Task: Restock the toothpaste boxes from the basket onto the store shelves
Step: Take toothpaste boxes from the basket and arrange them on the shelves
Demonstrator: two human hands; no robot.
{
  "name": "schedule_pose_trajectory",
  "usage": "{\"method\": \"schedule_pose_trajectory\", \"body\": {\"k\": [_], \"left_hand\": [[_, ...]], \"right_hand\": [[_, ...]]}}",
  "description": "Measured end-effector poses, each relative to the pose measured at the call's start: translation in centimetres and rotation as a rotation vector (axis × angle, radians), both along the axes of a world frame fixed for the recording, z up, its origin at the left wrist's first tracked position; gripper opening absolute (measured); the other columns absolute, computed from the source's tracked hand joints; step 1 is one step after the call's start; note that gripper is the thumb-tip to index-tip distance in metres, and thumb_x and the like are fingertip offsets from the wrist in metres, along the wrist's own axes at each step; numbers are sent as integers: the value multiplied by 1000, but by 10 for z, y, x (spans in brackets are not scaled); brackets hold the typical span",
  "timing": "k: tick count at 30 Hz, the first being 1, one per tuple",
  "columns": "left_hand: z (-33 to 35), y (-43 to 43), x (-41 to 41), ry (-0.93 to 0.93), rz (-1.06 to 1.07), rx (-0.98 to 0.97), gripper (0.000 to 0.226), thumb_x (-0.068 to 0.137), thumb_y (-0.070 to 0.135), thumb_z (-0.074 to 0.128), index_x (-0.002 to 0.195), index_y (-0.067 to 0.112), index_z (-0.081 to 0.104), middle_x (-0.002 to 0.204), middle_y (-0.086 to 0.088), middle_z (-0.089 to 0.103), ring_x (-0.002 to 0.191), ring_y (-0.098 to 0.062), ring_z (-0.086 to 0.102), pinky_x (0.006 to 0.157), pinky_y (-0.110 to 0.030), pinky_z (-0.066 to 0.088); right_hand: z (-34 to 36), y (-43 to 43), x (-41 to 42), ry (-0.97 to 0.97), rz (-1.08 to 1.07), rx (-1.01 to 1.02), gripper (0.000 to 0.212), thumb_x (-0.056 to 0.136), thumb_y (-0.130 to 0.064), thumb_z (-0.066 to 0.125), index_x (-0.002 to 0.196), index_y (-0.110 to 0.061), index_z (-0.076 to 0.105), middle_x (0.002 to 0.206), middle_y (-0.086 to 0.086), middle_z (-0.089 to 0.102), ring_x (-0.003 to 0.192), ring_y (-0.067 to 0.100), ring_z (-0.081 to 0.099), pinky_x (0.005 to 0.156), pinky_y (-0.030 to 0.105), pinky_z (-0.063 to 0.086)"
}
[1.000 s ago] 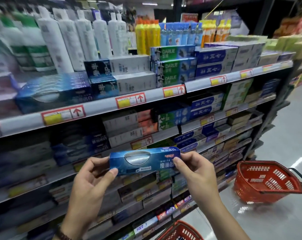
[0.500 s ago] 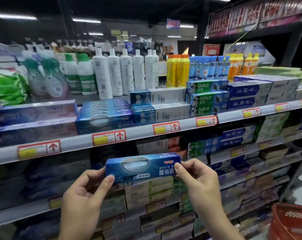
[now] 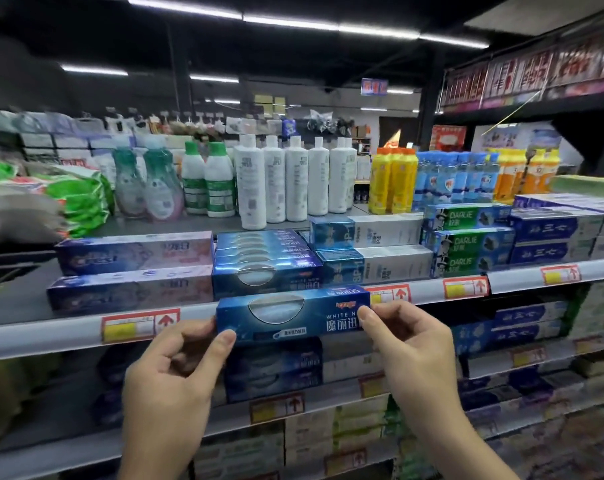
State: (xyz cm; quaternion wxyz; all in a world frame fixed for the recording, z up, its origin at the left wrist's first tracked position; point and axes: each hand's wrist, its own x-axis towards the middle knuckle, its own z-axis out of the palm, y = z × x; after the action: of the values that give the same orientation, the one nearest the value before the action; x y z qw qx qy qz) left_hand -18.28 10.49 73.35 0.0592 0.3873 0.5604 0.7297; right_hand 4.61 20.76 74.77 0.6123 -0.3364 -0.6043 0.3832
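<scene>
Held box: a blue toothpaste box [image 3: 293,315] lies level and lengthwise in front of the white shelf edge [image 3: 51,336], its front with the oval window facing the camera.
Left hand [image 3: 175,372]: fingers closed on the box's left end, thumb on the front face, the other fingers curled behind.
Right hand [image 3: 411,348]: fingers pinched on the box's right end, thumb tip over the printed white text.
Matching stack [image 3: 265,268]: blue boxes of the same design on the top shelf, just above and behind the held box.
Neighbours: purple boxes [image 3: 134,268] to the stack's left, white-and-blue boxes [image 3: 373,251] to its right, green DARLIE boxes [image 3: 466,240] further right.
Behind: white bottles [image 3: 286,181] standing upright.
Price tag [image 3: 139,325]: red and yellow, on the shelf edge left of the left hand.
</scene>
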Motion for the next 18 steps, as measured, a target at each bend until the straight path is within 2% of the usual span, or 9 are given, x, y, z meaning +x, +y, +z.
{"method": "schedule_pose_trajectory", "body": {"k": [4, 7, 13, 16, 18], "left_hand": [[16, 13, -20, 153, 84, 4, 17, 75, 32, 87, 87, 35, 76, 85, 16, 75, 76, -6, 71, 71, -9, 53], [27, 24, -34, 237, 122, 10, 19, 78, 28, 88, 92, 33, 77, 84, 16, 75, 77, -7, 71, 73, -5, 49], [52, 52, -54, 365, 182, 41, 22, 79, 23, 89, 98, 27, 79, 87, 23, 73, 83, 8, 69, 79, 1, 47], [58, 65, -65, 473, 198, 16, 25, 80, 22, 88, 101, 28, 76, 84, 23, 71, 75, 6, 69, 77, -13, 54], [59, 72, -70, 531, 215, -21, 29, 81, 22, 88, 107, 25, 75, 83, 16, 73, 74, 6, 68, 74, -16, 52]], "right_hand": [[16, 19, -24, 5, -44, 48, 9, 91, -21, 83, 88, -25, 76, 82, 0, 76, 75, 16, 71, 73, 41, 58], [29, 32, -41, 9, -73, 68, 14, 91, -18, 83, 92, -28, 73, 86, -4, 77, 81, 14, 73, 76, 35, 60], [42, 63, -67, -112, -160, 136, 24, 94, -23, 81, 112, -38, 74, 82, -11, 74, 78, 12, 72, 79, 44, 62], [48, 81, -76, -190, -217, 157, 23, 94, -23, 80, 110, -38, 75, 80, -15, 73, 77, 9, 71, 79, 40, 62], [52, 93, -81, -233, -231, 159, 23, 95, -22, 79, 112, -37, 74, 79, -14, 74, 78, 4, 71, 74, 29, 59]]}}
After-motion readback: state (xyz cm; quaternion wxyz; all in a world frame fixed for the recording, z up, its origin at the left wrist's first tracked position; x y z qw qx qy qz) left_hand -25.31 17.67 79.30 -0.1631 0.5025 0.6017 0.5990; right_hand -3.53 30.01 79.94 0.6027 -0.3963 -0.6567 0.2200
